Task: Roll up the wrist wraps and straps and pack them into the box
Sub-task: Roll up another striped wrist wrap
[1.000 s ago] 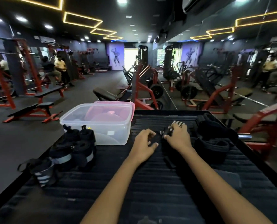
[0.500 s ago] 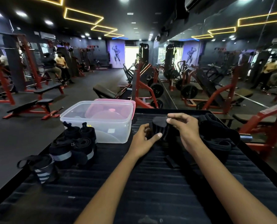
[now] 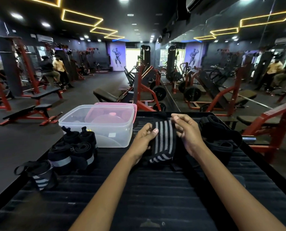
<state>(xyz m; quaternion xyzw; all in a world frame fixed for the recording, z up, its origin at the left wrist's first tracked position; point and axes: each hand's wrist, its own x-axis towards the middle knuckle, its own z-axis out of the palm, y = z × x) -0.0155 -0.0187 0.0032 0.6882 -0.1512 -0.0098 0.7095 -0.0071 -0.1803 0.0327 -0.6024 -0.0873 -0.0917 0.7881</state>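
Observation:
A black wrist wrap with grey stripes (image 3: 164, 140) is held up over the black ribbed mat (image 3: 155, 194). My left hand (image 3: 144, 140) grips its left edge, thumb on the front. My right hand (image 3: 186, 130) pinches its upper right edge with curled fingers. The wrap's lower end folds onto the mat. The clear plastic box (image 3: 102, 129) stands at the left behind, with its pink lid (image 3: 112, 114) leaning inside. Several rolled black wraps (image 3: 75, 147) sit left of the box front, and a striped roll (image 3: 38, 174) lies nearer me.
A heap of loose black straps (image 3: 219, 135) lies at the right of the mat. Beyond the mat are red gym benches (image 3: 30, 112), weight machines and a mirrored wall on the right. Two people stand far left.
Both hands have lifted the wrap off the mat and spread it out, so its striped face now shows. My right hand moved up and to the right along its top edge.

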